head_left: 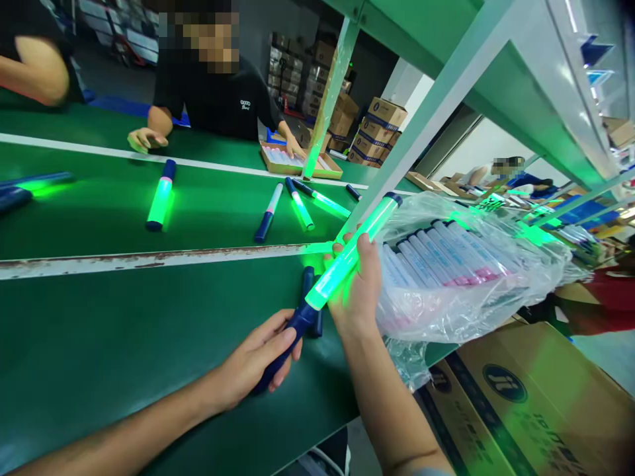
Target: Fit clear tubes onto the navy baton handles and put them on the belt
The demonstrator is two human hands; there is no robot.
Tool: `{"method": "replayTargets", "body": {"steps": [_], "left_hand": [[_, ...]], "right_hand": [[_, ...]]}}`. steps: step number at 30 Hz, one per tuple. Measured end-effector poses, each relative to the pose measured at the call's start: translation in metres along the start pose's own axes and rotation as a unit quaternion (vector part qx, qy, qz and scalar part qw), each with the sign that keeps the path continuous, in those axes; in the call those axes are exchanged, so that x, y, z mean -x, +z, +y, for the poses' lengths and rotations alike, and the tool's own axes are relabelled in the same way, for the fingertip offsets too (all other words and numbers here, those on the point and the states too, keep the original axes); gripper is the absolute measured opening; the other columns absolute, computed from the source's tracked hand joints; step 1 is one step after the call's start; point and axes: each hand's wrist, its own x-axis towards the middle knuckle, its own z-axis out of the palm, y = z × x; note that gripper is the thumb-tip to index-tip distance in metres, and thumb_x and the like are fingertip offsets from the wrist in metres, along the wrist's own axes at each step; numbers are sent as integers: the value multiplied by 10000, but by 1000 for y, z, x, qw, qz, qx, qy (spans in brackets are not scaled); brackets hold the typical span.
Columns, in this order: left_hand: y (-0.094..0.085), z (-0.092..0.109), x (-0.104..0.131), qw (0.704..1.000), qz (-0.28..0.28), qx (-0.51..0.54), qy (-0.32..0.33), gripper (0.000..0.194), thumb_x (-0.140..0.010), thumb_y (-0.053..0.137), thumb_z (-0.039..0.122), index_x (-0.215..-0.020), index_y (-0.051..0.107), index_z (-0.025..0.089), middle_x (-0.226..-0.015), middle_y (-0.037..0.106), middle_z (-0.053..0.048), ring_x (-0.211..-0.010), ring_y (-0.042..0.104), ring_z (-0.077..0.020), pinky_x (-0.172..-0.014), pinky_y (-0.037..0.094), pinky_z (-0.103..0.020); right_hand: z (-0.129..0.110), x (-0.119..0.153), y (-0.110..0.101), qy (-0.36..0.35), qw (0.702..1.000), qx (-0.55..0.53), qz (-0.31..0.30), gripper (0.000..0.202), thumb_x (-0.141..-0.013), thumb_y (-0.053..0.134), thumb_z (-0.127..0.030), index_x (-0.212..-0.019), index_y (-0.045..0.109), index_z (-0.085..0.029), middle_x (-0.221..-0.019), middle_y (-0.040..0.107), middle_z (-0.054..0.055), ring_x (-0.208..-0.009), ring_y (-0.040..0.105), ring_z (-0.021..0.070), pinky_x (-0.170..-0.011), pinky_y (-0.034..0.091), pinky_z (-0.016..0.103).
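Note:
A light stick [350,258], its clear tube glowing green, slants up to the right between both hands. My left hand [270,354] is closed around its dark blue handle. Higher up, my right hand [357,284] wraps the lit tube, thumb on the near side. Partly hidden behind the stick, a dark blue handle [307,281] lies on the green table [124,350]. Just right of my right hand, a clear plastic bag [411,304] holds several unlit tubes [441,251] with pink ends.
Across the table, a person in a black shirt [213,99] has one hand at a shallow box [322,168] of tubes. Lit sticks [159,198] lie beyond the white strip [149,261]. A metal post [417,125] rises close by. Cartons [536,396] stand lower right.

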Motion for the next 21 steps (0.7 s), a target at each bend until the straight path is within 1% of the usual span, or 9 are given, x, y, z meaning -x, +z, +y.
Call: {"method": "replayTargets", "body": {"steps": [3, 5, 8, 10, 13, 16, 18, 19, 21], "left_hand": [[-2, -2, 0, 1000, 3, 8, -1, 325, -1013, 510, 510, -1046, 537, 188, -885, 586, 6, -482, 461, -39, -452, 391, -178], [-3, -4, -1, 1000, 0, 3, 2, 323, -1023, 498, 500, -1024, 548, 181, -880, 589, 5, -481, 458, -35, -451, 398, -174], [-3, -7, -2, 1000, 2, -7, 8, 357, -1030, 482, 510, -951, 549, 169, -832, 583, 8, -451, 426, -22, -430, 375, -162], [-3, -9, -3, 1000, 4, 4, 7, 373, -1028, 481, 523, -921, 539, 170, -798, 573, 14, -429, 402, -17, -402, 343, -152], [0, -12, -4, 1000, 1, 30, 8, 364, -1013, 508, 529, -923, 536, 178, -762, 556, 21, -415, 386, -23, -370, 318, -148], [1, -17, -3, 999, -8, 45, 19, 352, -996, 540, 537, -989, 546, 185, -753, 557, 26, -403, 375, -27, -364, 317, -155], [-2, -22, -3, 998, -23, 56, 30, 369, -994, 532, 556, -1064, 546, 195, -786, 575, 22, -418, 399, -30, -397, 344, -165], [-5, -24, -3, 998, -37, 48, 36, 378, -996, 527, 560, -1093, 549, 196, -818, 591, 14, -454, 445, -37, -445, 385, -174], [-14, -23, -2, 996, -76, -4, 38, 386, -1004, 526, 550, -1132, 567, 188, -892, 627, -15, -611, 574, -77, -614, 474, -211]], "right_hand": [[-1, -1, 3, 11, 1000, -8, -26, 326, -873, 750, -421, -1096, 598, -239, -892, 571, -46, -694, 615, 84, -606, 571, 220], [-2, -3, 4, 28, 998, -5, -49, 318, -873, 744, -421, -1088, 598, -238, -884, 558, -50, -657, 600, 77, -549, 551, 208], [-1, -2, 5, 26, 996, 21, -84, 269, -912, 687, -438, -1069, 571, -253, -876, 569, -51, -561, 552, 61, -446, 474, 183], [0, 2, 6, 7, 994, 31, -102, 231, -952, 633, -447, -1071, 549, -268, -822, 549, -63, -480, 477, 45, -399, 410, 170], [5, 10, 8, -19, 994, 17, -107, 191, -984, 592, -438, -1077, 532, -283, -753, 470, -83, -438, 389, 33, -383, 356, 155], [9, 16, 6, -22, 994, 2, -105, 188, -997, 577, -434, -1100, 526, -285, -748, 448, -85, -437, 375, 30, -382, 339, 148], [5, 18, 4, 0, 992, 6, -128, 207, -995, 584, -439, -1121, 527, -285, -750, 466, -85, -434, 392, 34, -388, 354, 156], [0, 18, 3, 11, 989, 12, -150, 233, -986, 597, -452, -1133, 530, -285, -756, 488, -81, -437, 416, 41, -397, 376, 168], [-16, 21, 3, 2, 980, 24, -198, 306, -959, 626, -502, -1157, 541, -285, -778, 536, -68, -447, 462, 61, -422, 426, 203]]}}
